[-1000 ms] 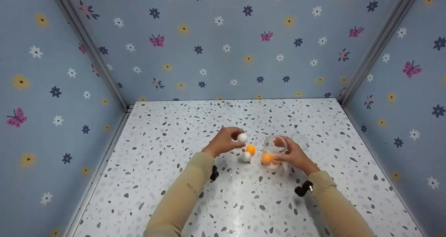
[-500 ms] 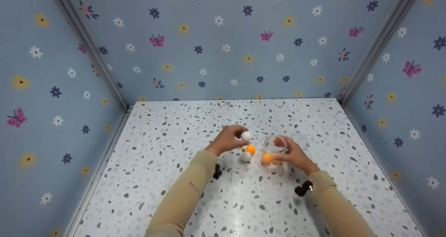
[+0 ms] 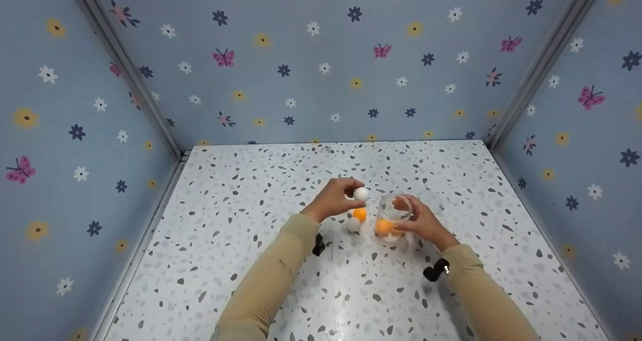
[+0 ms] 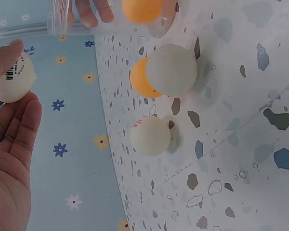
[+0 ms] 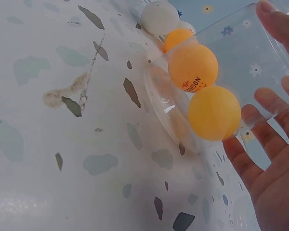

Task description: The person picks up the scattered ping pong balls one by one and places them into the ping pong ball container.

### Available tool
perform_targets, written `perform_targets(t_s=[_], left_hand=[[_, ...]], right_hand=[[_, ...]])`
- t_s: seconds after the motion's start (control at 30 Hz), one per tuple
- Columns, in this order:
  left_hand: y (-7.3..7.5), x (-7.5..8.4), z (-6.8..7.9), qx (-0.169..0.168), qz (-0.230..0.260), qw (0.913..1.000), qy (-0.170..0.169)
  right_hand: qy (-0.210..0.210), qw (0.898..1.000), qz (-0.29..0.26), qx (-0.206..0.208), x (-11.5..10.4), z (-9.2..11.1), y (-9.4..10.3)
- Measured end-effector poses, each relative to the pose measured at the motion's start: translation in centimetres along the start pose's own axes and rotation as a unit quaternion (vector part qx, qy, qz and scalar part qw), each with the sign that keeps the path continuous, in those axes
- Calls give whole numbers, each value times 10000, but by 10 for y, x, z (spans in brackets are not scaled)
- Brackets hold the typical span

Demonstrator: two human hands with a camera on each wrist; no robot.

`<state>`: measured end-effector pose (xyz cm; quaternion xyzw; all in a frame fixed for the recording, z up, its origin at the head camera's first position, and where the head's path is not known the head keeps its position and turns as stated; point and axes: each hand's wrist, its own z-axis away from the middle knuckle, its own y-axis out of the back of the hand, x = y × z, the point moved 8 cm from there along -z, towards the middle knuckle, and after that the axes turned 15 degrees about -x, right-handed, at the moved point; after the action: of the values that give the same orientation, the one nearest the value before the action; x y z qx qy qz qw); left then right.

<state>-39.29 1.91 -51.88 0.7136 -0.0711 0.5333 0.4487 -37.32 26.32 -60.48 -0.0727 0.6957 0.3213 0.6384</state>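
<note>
My left hand (image 3: 332,199) pinches a white ping-pong ball (image 3: 361,194) between thumb and fingers, above the table and just left of a clear plastic cup's rim. Dark print shows on that ball in the left wrist view. My right hand (image 3: 425,224) grips the clear cup (image 3: 394,208) from its right side; the cup stands upright on the table. Two orange ping-pong balls (image 5: 193,68) lie at its bottom. Left of the cup, a loose orange ball (image 3: 359,214) sits beside a white ball (image 3: 353,224). Another white ball (image 4: 151,136) shows clearly in the left wrist view.
The speckled white table (image 3: 251,180) meets blue flowered panels (image 3: 321,80) at the back and both sides. A faint, clear round object (image 3: 432,202) lies behind my right hand. Black wrist devices (image 3: 435,271) sit below the cuffs.
My left hand has moved right and slightly away from me, bringing the white ball closer to the cup's opening. My right hand and the cup stay in place.
</note>
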Motion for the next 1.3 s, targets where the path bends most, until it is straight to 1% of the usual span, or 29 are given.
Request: perform_targets(t_s=[0.13, 0.4, 0.6, 0.77, 0.93, 1.1, 1.3], left_hand=[[-3, 3, -5, -42, -55, 10000, -18], [-10, 13, -14, -136, -124, 9997, -180], [-14, 17, -19, -172, -150, 9995, -207], [-19, 21, -23, -212, -137, 9993, -268], [-23, 23, -26, -220, -138, 9991, -328], [-26, 25, -28, -207, -188, 9989, -375], [-30, 28, -31, -269, -341, 9981, -432]], right_hand=[[-76, 10000, 3, 5, 0, 0, 1], [-1, 10000, 12, -7, 0, -1, 0], [-9, 9999, -123, 18, 0, -2, 1], [15, 9999, -121, -11, 0, -2, 1], [70, 9999, -62, -75, 0, -1, 0], [238, 9995, -169, -82, -2, -1, -1], [237, 9995, -195, -27, -2, -1, -1]])
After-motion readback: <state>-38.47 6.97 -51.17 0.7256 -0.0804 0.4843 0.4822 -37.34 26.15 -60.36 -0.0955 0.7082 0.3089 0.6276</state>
